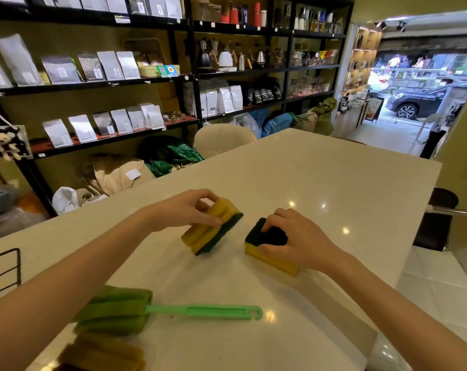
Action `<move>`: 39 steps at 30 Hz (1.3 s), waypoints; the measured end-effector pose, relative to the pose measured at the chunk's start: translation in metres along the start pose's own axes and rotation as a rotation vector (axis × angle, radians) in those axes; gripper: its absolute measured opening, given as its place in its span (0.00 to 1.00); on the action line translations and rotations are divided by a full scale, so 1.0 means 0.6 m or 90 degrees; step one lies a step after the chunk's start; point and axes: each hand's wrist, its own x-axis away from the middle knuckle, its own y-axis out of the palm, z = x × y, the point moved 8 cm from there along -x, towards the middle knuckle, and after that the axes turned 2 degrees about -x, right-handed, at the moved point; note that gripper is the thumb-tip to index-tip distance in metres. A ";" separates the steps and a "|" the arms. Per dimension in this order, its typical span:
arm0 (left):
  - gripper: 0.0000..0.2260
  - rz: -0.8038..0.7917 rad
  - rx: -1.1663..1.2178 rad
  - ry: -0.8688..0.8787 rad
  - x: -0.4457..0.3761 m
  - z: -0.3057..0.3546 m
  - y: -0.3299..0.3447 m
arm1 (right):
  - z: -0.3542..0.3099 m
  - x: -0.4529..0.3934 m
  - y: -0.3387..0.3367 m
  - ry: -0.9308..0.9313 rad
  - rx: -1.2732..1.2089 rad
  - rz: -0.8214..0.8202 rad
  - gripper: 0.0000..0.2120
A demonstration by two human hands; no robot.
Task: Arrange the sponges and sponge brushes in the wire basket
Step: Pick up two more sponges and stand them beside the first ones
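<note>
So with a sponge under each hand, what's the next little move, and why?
Probably lift both and carry them left to the wire basket at the table's edge. The left hand already has its yellow-and-green sponge tilted up; the right hand grips the other sponge lying flat, green side up.

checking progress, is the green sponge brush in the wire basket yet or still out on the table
Out. The green sponge brush lies flat on the table, handle pointing right, untouched by either hand. The wire basket stands apart at the left edge.
</note>
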 end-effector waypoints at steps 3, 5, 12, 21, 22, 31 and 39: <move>0.07 -0.019 0.218 -0.032 0.008 -0.024 0.001 | 0.000 -0.001 0.001 -0.002 -0.001 -0.005 0.16; 0.07 -0.027 0.239 -0.054 0.005 -0.044 0.016 | 0.000 -0.001 0.000 -0.002 -0.003 -0.008 0.16; 0.09 0.069 0.194 -0.147 -0.005 -0.085 0.045 | -0.001 -0.001 -0.002 -0.008 -0.009 -0.005 0.16; 0.23 0.108 -0.081 0.033 0.001 -0.033 0.005 | 0.003 -0.009 -0.003 0.007 -0.076 -0.160 0.22; 0.28 0.057 -0.109 0.072 0.005 -0.017 0.012 | 0.004 -0.011 -0.005 0.021 -0.090 -0.207 0.26; 0.52 -0.174 -0.434 0.063 0.010 -0.006 0.080 | -0.013 -0.018 0.015 0.004 0.187 -0.492 0.50; 0.46 -0.113 -0.382 0.100 0.006 0.001 0.064 | -0.006 -0.012 0.029 -0.038 0.296 -0.498 0.53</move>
